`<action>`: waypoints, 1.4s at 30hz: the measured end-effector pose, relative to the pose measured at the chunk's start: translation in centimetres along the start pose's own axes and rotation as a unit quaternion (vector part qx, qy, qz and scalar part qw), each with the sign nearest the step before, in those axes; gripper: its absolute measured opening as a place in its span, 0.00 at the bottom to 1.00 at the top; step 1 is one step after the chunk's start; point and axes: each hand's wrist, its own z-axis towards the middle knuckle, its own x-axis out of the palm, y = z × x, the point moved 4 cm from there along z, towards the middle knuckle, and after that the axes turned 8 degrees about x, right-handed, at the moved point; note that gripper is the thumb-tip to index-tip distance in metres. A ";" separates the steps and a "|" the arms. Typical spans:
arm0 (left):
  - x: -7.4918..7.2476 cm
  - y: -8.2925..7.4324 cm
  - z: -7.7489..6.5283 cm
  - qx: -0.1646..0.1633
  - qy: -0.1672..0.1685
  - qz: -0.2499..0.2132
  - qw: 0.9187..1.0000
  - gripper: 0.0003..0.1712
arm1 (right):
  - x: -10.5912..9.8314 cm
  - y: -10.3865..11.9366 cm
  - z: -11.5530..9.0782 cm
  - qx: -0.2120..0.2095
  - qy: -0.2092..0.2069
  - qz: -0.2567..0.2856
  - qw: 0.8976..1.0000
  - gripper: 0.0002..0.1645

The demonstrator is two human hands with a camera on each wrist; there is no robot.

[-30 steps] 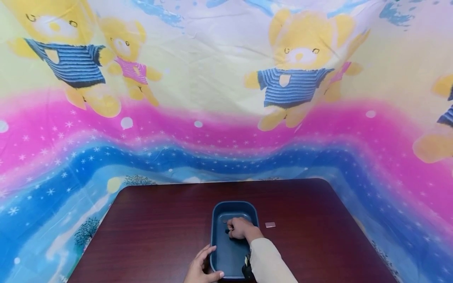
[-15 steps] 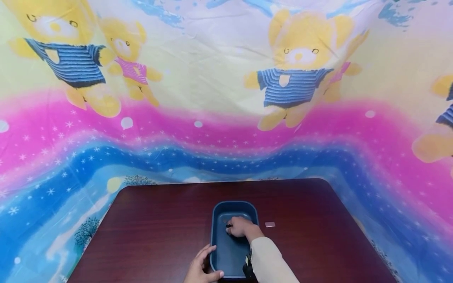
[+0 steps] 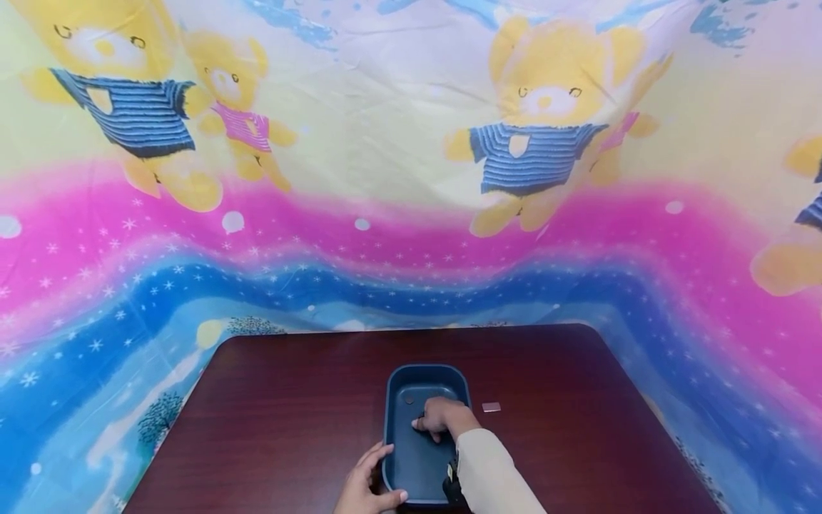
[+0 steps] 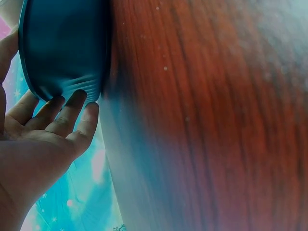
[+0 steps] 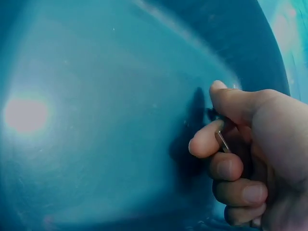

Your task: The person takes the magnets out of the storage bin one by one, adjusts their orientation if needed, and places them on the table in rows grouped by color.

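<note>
A dark blue-green rectangular tray (image 3: 388,400) stands on the table. My left hand (image 3: 366,482) holds its near left corner, fingers along the outer wall and thumb at the near rim; the left wrist view shows the fingertips against the ridged wall (image 4: 72,83). Inside the tray, my right hand (image 3: 443,416) is low over the floor with its fingers curled. Between thumb and forefinger it pinches a small black thing (image 5: 211,113), and a thin silvery metal strip (image 5: 223,141) shows beside the forefinger. The fingers hide most of it, so I cannot tell its kind.
A small round coin-like disc (image 3: 409,400) lies on the tray floor, beyond the right hand. Right of the tray, a small flat pinkish-silver rectangle (image 3: 491,407) lies on the dark red-brown table (image 3: 289,407). A bear-printed cloth (image 3: 385,143) hangs behind the table.
My right hand has turned and shifted slightly; the black thing at its fingertips is now hidden in the head view, and the round disc shows more fully. The left hand stays at the tray.
</note>
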 end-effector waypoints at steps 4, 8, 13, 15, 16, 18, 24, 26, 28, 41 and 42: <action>0.0 0.0 0.0 -0.007 0.001 0.005 1.000 0.40 | -0.2 -0.3 -0.3 0.015 0.012 0.025 1.000 0.31; 0.0 -0.1 0.0 -0.002 0.001 0.004 1.000 0.40 | -0.8 -0.3 -0.8 -0.006 0.032 0.065 0.997 0.26; 0.0 -0.1 0.0 0.023 -0.001 0.011 1.000 0.40 | -1.5 -0.3 -1.1 -0.069 0.080 0.102 0.989 0.26; 0.0 -0.1 0.0 0.038 -0.004 0.017 0.999 0.40 | -1.7 -0.5 -1.2 -0.093 0.089 0.121 0.984 0.27; 0.0 -0.1 0.0 0.044 -0.005 0.021 0.999 0.40 | -1.7 -0.5 -1.2 -0.103 0.088 0.133 0.982 0.27; 0.0 -0.2 -0.1 0.054 -0.007 0.026 0.998 0.40 | -1.7 -0.7 -1.1 -0.122 0.081 0.155 0.977 0.25; 0.0 0.0 -0.2 0.052 -0.005 0.025 0.998 0.39 | -1.8 -1.0 -1.4 -0.163 0.045 0.219 0.961 0.07; 0.0 0.1 -0.2 0.050 -0.004 0.024 0.998 0.39 | -1.9 -1.0 -1.5 -0.169 0.023 0.237 0.956 0.11; 0.0 0.1 -0.1 0.050 -0.005 0.024 0.998 0.40 | -2.0 -1.1 -1.7 -0.172 -0.002 0.254 0.952 0.17; 0.0 -0.1 -0.1 0.068 -0.014 0.018 0.997 0.39 | -2.5 -1.3 -3.1 -0.187 -0.088 0.260 0.943 0.13; 0.0 -0.1 -0.2 0.070 -0.015 0.020 0.997 0.39 | -2.5 -1.2 -3.3 -0.192 -0.096 0.257 0.942 0.13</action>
